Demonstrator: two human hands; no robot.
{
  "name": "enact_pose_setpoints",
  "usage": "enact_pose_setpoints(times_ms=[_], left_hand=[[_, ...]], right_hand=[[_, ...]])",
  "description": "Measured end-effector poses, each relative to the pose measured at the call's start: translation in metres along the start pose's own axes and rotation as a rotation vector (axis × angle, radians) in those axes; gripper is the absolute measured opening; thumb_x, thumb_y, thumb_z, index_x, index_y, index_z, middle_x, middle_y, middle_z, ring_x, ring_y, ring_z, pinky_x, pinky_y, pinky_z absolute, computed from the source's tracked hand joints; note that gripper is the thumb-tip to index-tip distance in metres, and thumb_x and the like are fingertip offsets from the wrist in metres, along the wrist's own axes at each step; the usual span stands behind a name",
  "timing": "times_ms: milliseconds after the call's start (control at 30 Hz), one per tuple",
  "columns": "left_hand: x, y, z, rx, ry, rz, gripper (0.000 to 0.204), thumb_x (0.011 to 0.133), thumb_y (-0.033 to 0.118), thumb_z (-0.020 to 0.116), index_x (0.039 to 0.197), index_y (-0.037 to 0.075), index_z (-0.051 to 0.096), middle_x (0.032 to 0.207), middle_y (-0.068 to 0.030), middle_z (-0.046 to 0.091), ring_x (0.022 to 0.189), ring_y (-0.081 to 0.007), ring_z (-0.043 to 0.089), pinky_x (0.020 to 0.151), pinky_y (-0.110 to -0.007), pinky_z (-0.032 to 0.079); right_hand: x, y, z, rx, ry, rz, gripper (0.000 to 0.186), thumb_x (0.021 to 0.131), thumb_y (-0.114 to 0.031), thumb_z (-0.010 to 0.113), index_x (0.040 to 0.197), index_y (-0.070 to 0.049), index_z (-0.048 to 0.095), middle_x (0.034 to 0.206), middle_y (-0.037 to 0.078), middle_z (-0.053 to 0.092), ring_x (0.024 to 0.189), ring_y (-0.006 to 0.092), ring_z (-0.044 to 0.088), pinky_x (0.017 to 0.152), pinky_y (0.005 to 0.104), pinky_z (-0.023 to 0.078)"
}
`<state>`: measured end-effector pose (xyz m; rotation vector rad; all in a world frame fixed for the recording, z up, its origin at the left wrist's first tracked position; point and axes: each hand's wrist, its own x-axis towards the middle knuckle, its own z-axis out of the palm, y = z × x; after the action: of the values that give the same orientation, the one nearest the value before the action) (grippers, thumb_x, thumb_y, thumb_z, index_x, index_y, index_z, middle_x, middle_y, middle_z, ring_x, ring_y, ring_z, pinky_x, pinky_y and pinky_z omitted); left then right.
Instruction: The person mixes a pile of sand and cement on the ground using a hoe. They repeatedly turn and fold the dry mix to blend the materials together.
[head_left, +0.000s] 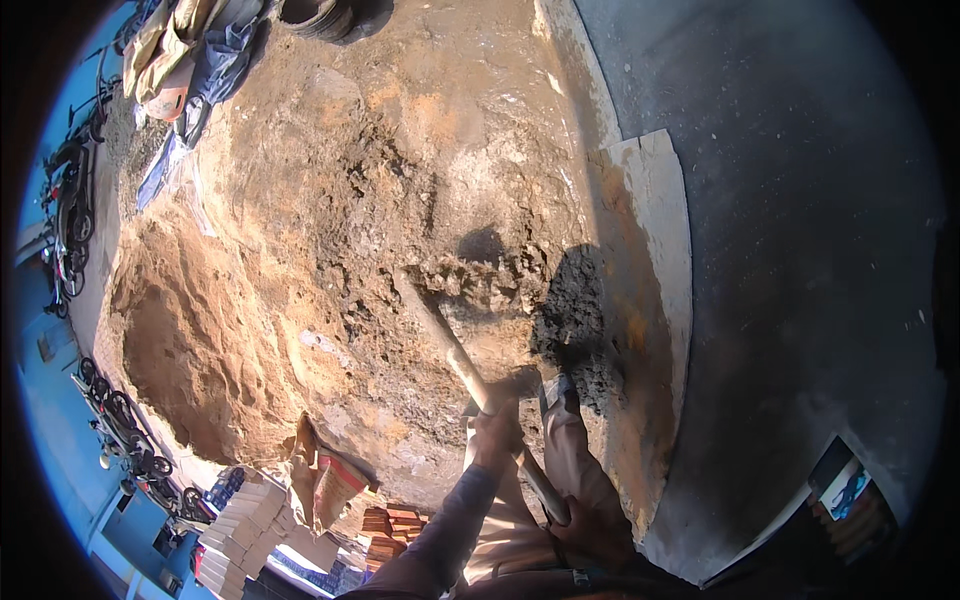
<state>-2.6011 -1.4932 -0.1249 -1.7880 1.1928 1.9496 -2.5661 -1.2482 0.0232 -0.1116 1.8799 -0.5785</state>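
Observation:
My left hand (pixel 494 434) is closed round the middle of a long wooden tool handle (pixel 448 348), with its sleeved forearm rising from the lower edge. Lower down and to the right, my right hand (pixel 573 518) grips the handle near its end. The handle slants up-left into a ridge of dark, lumpy wet mix (pixel 480 280); the tool's head cannot be made out there. A darker heap of the mix (pixel 568 330) lies just ahead of my shoe (pixel 555 392). My shadow falls across part of it.
A sand pile (pixel 190 340) is left, sacks (pixel 180 70) and round pans (pixel 315 15) upper left. A torn sack (pixel 325 480), grey blocks (pixel 235 530) and red bricks (pixel 390 530) lie lower left. Motorbikes (pixel 125 425) line the left. A raised concrete edge (pixel 665 250) borders grey floor (pixel 800 250) at right.

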Motion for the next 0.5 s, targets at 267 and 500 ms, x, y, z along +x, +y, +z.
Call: enact_pose_setpoints(times_ms=[267, 500], left_hand=[[0.237, 0.226, 0.130, -0.227, -0.126, 0.528, 0.039, 0.097, 0.013, 0.071, 0.114, -0.005, 0.041, 0.082, -0.0106, 0.057, 0.052, -0.0166, 0.057, 0.047, -0.030, 0.056], [0.384, 0.272, 0.187, 0.250, -0.060, 0.396, 0.023, 0.096, 0.004, 0.064, 0.105, -0.017, 0.061, 0.083, -0.0242, 0.068, 0.068, -0.0332, 0.071, 0.052, -0.041, 0.059]], right_hand=[[0.337, -0.131, -0.112, -0.217, 0.423, -0.109, 0.039, 0.085, -0.017, 0.072, 0.116, -0.006, 0.052, 0.093, 0.025, 0.070, 0.087, 0.0481, 0.069, 0.076, 0.0541, 0.055], [0.502, -0.238, -0.209, -0.528, 0.249, -0.134, 0.058, 0.086, -0.018, 0.068, 0.136, 0.008, 0.052, 0.118, 0.030, 0.070, 0.114, 0.0439, 0.068, 0.099, 0.0472, 0.055]])
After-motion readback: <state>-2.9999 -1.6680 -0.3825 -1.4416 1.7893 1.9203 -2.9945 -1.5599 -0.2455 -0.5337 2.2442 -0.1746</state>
